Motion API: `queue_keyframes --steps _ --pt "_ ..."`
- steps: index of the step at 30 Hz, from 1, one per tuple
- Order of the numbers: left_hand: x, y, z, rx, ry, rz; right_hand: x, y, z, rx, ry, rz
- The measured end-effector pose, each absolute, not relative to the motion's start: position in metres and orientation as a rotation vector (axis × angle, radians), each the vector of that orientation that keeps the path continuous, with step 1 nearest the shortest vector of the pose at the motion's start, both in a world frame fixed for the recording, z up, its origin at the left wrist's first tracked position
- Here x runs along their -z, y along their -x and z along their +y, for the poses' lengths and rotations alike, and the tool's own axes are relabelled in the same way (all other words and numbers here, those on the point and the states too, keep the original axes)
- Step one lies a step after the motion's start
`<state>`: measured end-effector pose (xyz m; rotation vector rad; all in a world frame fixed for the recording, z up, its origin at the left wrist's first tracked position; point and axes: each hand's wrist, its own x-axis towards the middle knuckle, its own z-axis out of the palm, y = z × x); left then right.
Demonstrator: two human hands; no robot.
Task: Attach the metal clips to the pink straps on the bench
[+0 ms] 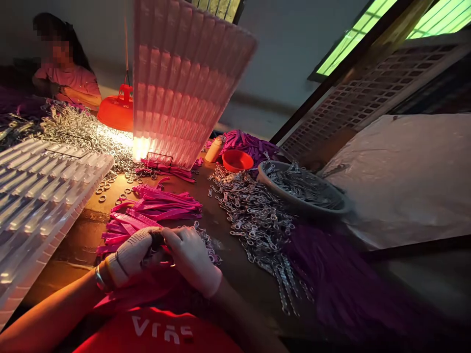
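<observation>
Though loose, pink straps (pixel 169 205) mostly crosswise, long axes left-to-right.

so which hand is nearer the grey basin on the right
Right. The right hand is left of the grey basin and closer to the wearer, apart from it; the left hand is farther left.

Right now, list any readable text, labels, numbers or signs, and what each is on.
"Vrns", roughly: stylised white lettering on the red garment, exact letters uncertain.
Red lamp shade: small dark marks, too small to read.
No other readable text.
</observation>
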<state>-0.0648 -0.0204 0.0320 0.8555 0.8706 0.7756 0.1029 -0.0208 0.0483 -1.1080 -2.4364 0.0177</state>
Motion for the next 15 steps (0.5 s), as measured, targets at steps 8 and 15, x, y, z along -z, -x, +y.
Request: queue_keyframes --steps 8,15 --pt "-0.039 0.059 -0.032 -0.875 -0.964 0.851 -0.036 -0.109 -0.025 -0.524 1.123 -1.849" --pt "-0.038 0.054 -0.027 -0.853 -1.019 0.961 -0.046 -0.117 -0.028 -1.076 1.207 -1.558"
